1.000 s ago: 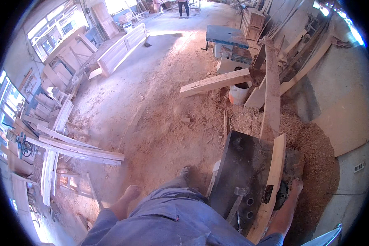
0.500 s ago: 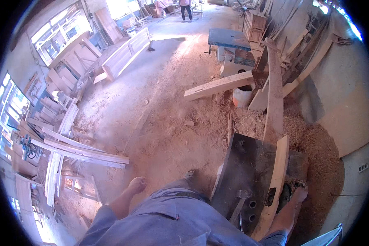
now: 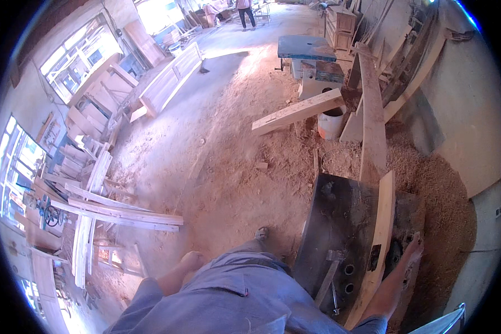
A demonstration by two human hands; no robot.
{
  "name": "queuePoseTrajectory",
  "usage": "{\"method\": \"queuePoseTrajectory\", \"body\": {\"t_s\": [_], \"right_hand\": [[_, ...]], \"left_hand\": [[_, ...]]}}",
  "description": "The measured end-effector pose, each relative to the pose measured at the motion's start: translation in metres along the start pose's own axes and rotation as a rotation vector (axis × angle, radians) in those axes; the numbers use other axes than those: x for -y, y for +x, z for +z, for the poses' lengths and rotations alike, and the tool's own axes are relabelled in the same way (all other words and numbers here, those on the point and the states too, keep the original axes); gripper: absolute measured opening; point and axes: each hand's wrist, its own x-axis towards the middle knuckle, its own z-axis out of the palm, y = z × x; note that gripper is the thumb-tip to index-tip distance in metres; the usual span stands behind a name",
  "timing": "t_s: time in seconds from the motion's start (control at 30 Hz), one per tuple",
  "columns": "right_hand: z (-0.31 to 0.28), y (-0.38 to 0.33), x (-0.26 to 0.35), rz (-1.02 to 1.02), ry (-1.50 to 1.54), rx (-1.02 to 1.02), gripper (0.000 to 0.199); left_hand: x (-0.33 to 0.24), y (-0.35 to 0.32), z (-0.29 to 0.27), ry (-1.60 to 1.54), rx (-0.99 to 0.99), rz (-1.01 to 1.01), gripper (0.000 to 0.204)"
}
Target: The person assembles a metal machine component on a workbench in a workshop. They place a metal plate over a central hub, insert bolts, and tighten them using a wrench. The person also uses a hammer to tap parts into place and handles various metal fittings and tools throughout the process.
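Note:
My right forearm crosses the machine's right side, beyond a long pale board (image 3: 382,222). My right hand (image 3: 414,249) is over the edge beside a dark round part (image 3: 394,253); its fingers look stretched out, and I make out nothing in them. The board lies lengthwise on the dark metal machine table (image 3: 328,222) and has a dark patch near its lower part. My left hand (image 3: 192,260) hangs low beside my body, above the floor, touching nothing visible. Its fingers are mostly hidden. A hammer-like tool (image 3: 332,267) and a metal rod (image 3: 335,300) lie on the table.
Sawdust is heaped on the right (image 3: 445,222). Ahead are a thick beam (image 3: 298,111), a white bucket (image 3: 330,125) and a blue-topped machine (image 3: 306,49). Stacked boards (image 3: 122,211) lie on the left, near a panel frame (image 3: 172,80). A person (image 3: 245,14) stands far off.
My right hand has moved slightly up and forward along the machine's side. My left hand has dropped a little. The whole view has shifted slightly; the board stays on the table.

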Motion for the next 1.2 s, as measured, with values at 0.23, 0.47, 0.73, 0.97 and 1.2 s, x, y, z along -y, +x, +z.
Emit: {"method": "queuePoseTrajectory", "body": {"t_s": [0.23, 0.47, 0.73, 0.97, 1.2], "right_hand": [[-0.002, 0.065, -0.033, 0.168, -0.165, -0.081, 0.061], [0.023, 0.023, 0.019, 0.143, -0.345, -0.083, 0.046], [0.043, 0.052, -0.037, -0.312, 0.046, -0.194, 0.041], [0.015, 0.020, 0.029, -0.059, -0.072, -0.224, 0.046], [0.016, 0.016, 0.028, 0.089, 0.049, -0.259, 0.040]], "left_hand": [[-0.068, 0.039, -0.079, -0.113, -0.168, 0.097, 0.027], [-0.048, 0.038, -0.025, -0.429, -0.204, -0.125, 0.026], [-0.060, 0.081, -0.073, -0.291, -0.125, -0.003, 0.025], [-0.138, 0.204, -0.166, -0.013, -0.108, 0.446, 0.025], [-0.471, 0.248, -0.280, -0.548, -0.162, 0.714, 0.022]]}}
